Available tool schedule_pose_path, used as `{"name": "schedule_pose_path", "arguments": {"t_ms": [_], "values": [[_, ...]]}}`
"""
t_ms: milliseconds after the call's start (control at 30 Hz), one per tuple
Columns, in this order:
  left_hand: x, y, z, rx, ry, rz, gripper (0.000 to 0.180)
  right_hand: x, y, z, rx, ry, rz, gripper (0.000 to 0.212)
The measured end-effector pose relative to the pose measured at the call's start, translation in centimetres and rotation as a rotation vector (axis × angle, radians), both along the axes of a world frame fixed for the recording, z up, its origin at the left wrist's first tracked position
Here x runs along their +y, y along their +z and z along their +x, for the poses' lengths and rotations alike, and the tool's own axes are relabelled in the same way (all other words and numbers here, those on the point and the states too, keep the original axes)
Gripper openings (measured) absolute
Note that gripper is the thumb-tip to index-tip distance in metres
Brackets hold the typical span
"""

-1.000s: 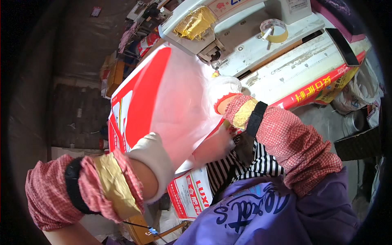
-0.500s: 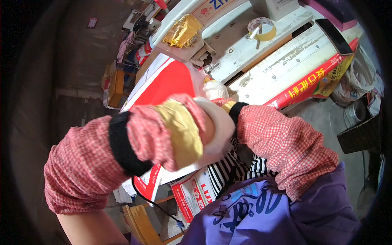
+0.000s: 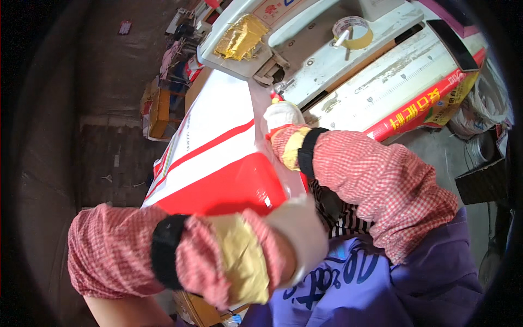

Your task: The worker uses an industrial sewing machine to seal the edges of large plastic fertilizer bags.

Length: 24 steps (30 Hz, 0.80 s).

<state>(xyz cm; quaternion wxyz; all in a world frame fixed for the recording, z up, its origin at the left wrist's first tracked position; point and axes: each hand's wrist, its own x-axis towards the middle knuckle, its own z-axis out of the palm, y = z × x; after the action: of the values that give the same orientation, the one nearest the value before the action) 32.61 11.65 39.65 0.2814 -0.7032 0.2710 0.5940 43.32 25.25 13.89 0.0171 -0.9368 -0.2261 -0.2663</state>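
A red and white printed bag (image 3: 218, 122), smooth like plastic, lies stretched from the sewing machine (image 3: 234, 65) toward my body. My right hand (image 3: 283, 115), in a white glove with red and yellow at the fingertips, is closed at the bag's right edge, just below the presser foot (image 3: 280, 87). My left hand (image 3: 305, 234), in a pale covering, is smeared by motion over the near end of the bag. Its fingers cannot be made out. Both forearms wear red checked sleeves with black bands.
A tape roll (image 3: 354, 34) with a white stick in it lies on the machine bed. To its right sits a dark phone-like slab (image 3: 451, 46). A red and yellow printed sheet (image 3: 406, 117) covers the table's front edge. A wooden stool (image 3: 159, 111) stands at the left.
The bag has slid toward me, bringing its white, red-striped part out beside the machine. My left hand has moved down toward my body. The right hand stays near the presser foot.
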Motion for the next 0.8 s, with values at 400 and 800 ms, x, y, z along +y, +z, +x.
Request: {"name": "schedule_pose_path", "arguments": {"t_ms": [400, 800], "values": [[1.8, 7.9, 4.4, -0.352, 0.009, 0.084, 0.027, -5.9, 7.8, -2.4, 0.577, 0.303, 0.105, 0.013], [1.2, -0.8, 0.8, -0.37, 0.106, -0.391, 0.019, -4.7, 2.2, -0.4, -1.537, -0.857, -1.663, 0.02]]}}
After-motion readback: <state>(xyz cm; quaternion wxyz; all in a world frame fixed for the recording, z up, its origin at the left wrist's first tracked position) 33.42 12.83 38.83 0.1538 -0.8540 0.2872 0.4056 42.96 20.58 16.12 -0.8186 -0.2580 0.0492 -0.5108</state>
